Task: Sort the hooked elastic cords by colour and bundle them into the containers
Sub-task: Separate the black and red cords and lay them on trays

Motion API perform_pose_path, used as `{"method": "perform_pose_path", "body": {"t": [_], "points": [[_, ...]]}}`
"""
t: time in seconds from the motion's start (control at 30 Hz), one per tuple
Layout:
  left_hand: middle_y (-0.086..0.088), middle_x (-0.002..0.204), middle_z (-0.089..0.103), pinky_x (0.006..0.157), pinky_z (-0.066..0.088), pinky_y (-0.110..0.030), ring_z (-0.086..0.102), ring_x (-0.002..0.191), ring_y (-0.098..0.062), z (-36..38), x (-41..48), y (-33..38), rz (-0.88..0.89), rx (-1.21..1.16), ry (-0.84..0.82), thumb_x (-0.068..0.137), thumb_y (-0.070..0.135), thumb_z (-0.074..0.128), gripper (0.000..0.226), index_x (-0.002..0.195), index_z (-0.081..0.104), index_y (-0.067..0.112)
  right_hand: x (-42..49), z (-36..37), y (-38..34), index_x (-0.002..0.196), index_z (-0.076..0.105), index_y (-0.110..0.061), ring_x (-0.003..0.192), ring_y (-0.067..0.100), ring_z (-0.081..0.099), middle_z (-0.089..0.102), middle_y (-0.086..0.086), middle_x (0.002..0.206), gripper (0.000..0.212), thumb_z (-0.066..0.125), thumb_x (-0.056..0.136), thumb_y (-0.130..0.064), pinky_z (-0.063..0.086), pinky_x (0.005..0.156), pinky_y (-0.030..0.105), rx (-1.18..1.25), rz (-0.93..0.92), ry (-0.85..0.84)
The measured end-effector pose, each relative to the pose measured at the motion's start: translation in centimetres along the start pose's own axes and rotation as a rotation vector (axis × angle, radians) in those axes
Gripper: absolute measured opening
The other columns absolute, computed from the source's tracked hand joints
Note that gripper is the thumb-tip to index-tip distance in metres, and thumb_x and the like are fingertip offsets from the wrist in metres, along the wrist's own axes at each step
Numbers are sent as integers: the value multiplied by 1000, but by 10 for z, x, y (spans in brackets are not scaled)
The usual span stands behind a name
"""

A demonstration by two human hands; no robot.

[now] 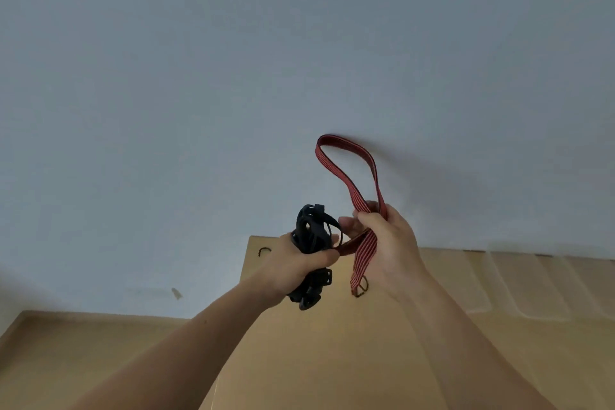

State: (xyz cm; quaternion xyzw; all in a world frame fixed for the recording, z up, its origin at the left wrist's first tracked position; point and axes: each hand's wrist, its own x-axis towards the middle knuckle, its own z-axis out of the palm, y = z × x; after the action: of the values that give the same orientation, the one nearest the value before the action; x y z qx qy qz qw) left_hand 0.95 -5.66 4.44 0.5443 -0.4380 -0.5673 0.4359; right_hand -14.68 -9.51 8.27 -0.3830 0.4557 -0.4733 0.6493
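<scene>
Gripping black cord bundle [311, 230] in left hand [293, 263]; pinching red cord [364, 256] in right hand [392, 243], just right of bundle, looping upward, hook [361, 289] dangling below.

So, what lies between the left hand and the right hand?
In the head view, a short stretch of the red striped elastic cord bridges the gap between the right hand and the left hand, which grips a black cord bundle.

Both arms out front: left hand [293, 265] grips a tangled black cord bundle [311, 230], right hand [392, 243] pinches a red striped elastic strap [364, 253].
</scene>
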Motion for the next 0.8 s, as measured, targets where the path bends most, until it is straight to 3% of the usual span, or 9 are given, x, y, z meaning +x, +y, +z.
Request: {"method": "perform_pose_path", "body": {"t": [0.07,0.13,0.2,0.33,0.53,0.6,0.7,0.8], "points": [[9,65,64,59,47,-13,62,64,-2,13,-1,17,69,-7,-74,84,5,73,11,94,68,5,-7,5,-21,102,60,-9,76,21,67,67,4,73,11,57,93,-4,56,72,41,128,-52,-18],[-5,79,68,68,53,-23,66,76,-16,21,-1,28,117,-46,-145,80,10,76,22,97,65,1,-9,6,-32,104,59,-10,68,16,63,62,2,72,14,57,92,-3,55,65,34,237,-76,-42],[-15,82,66,68,56,-31,65,76,-25,29,-3,36,137,-50,-175,75,11,75,31,99,63,-5,-13,5,-41,107,56,-9,64,17,60,58,3,68,17,57,92,-1,55,66,32,334,-87,-42],[-13,76,64,63,52,-27,63,69,-23,41,-8,39,169,-1,-173,78,-2,74,18,91,62,-6,-18,-4,-45,111,54,-11,71,23,58,55,7,70,24,61,91,-2,54,76,37,396,-83,-7],[-13,73,65,66,51,-34,63,68,-24,44,-14,56,222,7,-294,73,10,71,10,81,67,4,-33,-34,-46,94,56,-4,77,22,65,59,11,80,11,65,90,-8,56,77,36,211,-165,109],[-12,70,63,65,50,-35,60,66,-25,49,-17,68,252,-16,-326,74,9,69,3,76,67,8,-41,-46,-46,95,60,1,83,27,66,63,19,85,22,68,89,-19,56,82,41,98,-196,168],[-11,68,59,61,48,-32,57,63,-24,64,-18,86,288,-56,-392,73,6,66,7,72,65,13,-56,-61,-47,108,61,-7,92,19,66,68,9,105,41,70,85,-39,50,76,33,-239,-276,429],[-12,69,58,60,48,-31,57,62,-24,86,-19,99,295,-56,-503,74,4,64,8,74,66,12,-75,-82,-52,126,49,-16,122,19,45,48,2,131,59,74,80,-42,41,98,33,-505,-478,735]]}}
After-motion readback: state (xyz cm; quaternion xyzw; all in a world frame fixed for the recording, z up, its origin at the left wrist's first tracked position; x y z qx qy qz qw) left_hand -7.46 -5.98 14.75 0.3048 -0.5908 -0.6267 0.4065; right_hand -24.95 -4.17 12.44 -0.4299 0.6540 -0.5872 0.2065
